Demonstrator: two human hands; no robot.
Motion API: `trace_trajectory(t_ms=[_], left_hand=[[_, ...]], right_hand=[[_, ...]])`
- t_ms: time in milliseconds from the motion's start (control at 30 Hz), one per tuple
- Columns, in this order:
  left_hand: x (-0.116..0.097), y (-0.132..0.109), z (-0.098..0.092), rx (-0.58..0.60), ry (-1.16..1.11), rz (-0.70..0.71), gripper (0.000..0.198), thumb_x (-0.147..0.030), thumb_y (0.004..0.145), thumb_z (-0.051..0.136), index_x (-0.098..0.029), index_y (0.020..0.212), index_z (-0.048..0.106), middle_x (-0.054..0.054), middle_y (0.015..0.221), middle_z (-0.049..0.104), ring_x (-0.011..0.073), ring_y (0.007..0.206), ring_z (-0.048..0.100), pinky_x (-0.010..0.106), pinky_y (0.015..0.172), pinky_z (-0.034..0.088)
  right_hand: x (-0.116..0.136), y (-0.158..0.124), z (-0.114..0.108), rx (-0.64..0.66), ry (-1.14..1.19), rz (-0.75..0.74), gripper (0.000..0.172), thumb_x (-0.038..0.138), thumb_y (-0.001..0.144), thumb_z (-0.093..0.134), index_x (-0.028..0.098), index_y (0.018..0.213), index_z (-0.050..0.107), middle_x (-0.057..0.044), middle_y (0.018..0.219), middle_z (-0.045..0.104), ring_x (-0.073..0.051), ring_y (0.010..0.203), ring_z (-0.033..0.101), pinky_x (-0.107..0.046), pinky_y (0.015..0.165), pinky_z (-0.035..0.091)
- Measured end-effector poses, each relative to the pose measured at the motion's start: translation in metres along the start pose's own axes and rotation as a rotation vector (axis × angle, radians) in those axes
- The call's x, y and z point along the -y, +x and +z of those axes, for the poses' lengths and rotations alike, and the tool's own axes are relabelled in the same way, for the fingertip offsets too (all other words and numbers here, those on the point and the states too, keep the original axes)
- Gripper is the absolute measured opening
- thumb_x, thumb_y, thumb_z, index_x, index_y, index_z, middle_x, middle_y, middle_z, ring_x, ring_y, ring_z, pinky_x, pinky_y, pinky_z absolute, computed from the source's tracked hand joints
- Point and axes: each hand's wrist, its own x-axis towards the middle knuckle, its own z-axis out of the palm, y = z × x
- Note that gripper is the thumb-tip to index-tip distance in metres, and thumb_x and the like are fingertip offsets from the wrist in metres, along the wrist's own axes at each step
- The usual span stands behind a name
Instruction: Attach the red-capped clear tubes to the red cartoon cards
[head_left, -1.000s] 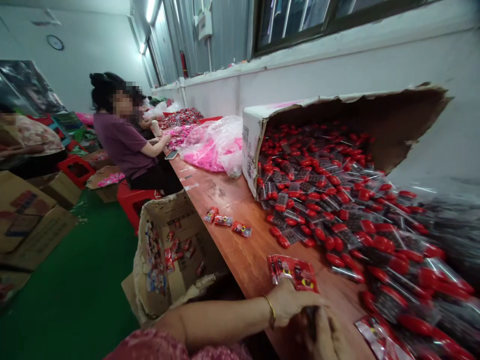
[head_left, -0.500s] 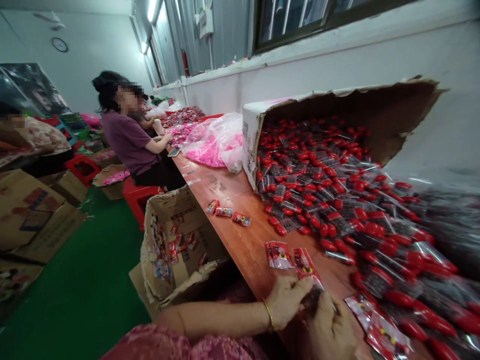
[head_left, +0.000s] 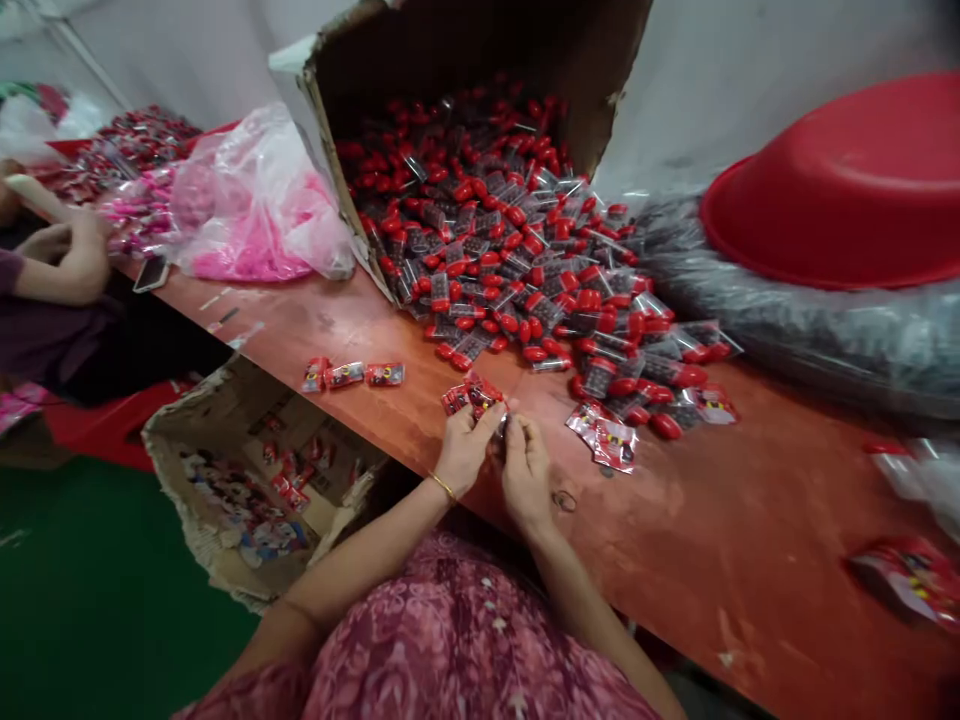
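Both my hands meet over the near edge of the red-brown table. My left hand (head_left: 463, 455), with a gold bracelet at its wrist, pinches a small dark shiny packet (head_left: 498, 436). My right hand (head_left: 526, 472) closes on the same packet from the other side; fingers hide most of it. Red printed packets (head_left: 474, 392) lie just beyond my left fingertips. To the right of my hands, more flat red-and-clear packets (head_left: 615, 445) rest on the wood. A heap of clear tubes with red caps and dark contents (head_left: 517, 270) spills from a tipped carton (head_left: 330, 160).
Three filled red packets (head_left: 345, 375) lie left on the table. Below the edge stands an open cardboard box (head_left: 195, 530) with packets inside. A red basin (head_left: 840, 190) rests on plastic-wrapped stock at right. A co-worker's arm (head_left: 64, 265) is at far left, beside a pink-filled bag (head_left: 255, 210).
My view has swung right and down, bringing the red basin into sight and most of the co-worker out of it. My hands stay together at the packet.
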Motion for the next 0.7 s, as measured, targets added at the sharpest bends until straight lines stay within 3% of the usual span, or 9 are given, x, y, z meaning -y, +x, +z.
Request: trace_trajectory(t_ms=[133, 233, 367, 500, 600, 700], left_hand=[[0.003, -0.001, -0.005, 0.033, 0.075, -0.099, 0.045, -0.054, 0.063, 0.069, -0.013, 0.079, 0.064, -0.007, 0.043, 0.046, 0.0053, 0.033, 0.037, 0.019, 0.031, 0.026], [0.004, 0.002, -0.007, 0.062, -0.045, -0.039, 0.047, -0.056, 0.067, 0.065, -0.012, 0.084, 0.066, -0.005, 0.048, 0.048, 0.006, 0.039, 0.04, 0.019, 0.035, 0.032], [0.004, 0.003, -0.003, 0.055, -0.044, 0.044, 0.046, -0.057, 0.071, 0.06, -0.012, 0.069, 0.065, -0.001, 0.052, 0.053, 0.0067, 0.048, 0.043, 0.02, 0.048, 0.038], [0.002, -0.001, 0.004, 0.018, 0.081, 0.069, 0.043, -0.054, 0.071, 0.062, -0.012, 0.076, 0.069, 0.003, 0.067, 0.064, 0.0106, 0.061, 0.052, 0.023, 0.062, 0.044], [0.0, 0.001, 0.004, 0.047, 0.11, 0.04, 0.039, -0.049, 0.066, 0.068, -0.012, 0.079, 0.069, 0.002, 0.067, 0.064, 0.012, 0.064, 0.054, 0.025, 0.066, 0.045], [-0.003, 0.004, 0.001, 0.03, 0.033, 0.004, 0.038, -0.047, 0.064, 0.07, -0.011, 0.076, 0.067, 0.001, 0.065, 0.061, 0.0118, 0.064, 0.053, 0.026, 0.067, 0.044]], right_hand=[[0.0, 0.003, 0.006, 0.044, 0.128, 0.089, 0.032, 0.053, 0.082, 0.047, 0.022, 0.078, 0.047, 0.007, 0.061, 0.042, -0.009, 0.047, 0.038, -0.021, 0.043, 0.035], [0.001, 0.004, 0.004, 0.128, 0.155, 0.096, 0.031, 0.052, 0.084, 0.046, 0.022, 0.078, 0.046, 0.007, 0.061, 0.043, -0.008, 0.044, 0.035, -0.021, 0.04, 0.032], [0.003, 0.007, 0.004, 0.016, 0.021, -0.021, 0.029, 0.05, 0.085, 0.044, 0.021, 0.08, 0.048, 0.005, 0.065, 0.047, -0.01, 0.055, 0.043, -0.022, 0.052, 0.039], [0.004, 0.012, 0.004, -0.11, -0.175, -0.11, 0.031, 0.049, 0.084, 0.041, 0.02, 0.085, 0.05, 0.0, 0.074, 0.055, -0.013, 0.068, 0.05, -0.026, 0.065, 0.044], [0.005, 0.017, 0.001, -0.089, -0.205, -0.068, 0.032, 0.05, 0.084, 0.037, 0.021, 0.082, 0.049, -0.002, 0.076, 0.056, -0.015, 0.072, 0.052, -0.029, 0.07, 0.045], [0.007, 0.016, -0.005, 0.027, -0.209, 0.001, 0.035, 0.054, 0.081, 0.039, 0.021, 0.081, 0.052, -0.002, 0.077, 0.058, -0.017, 0.077, 0.054, -0.031, 0.074, 0.046]])
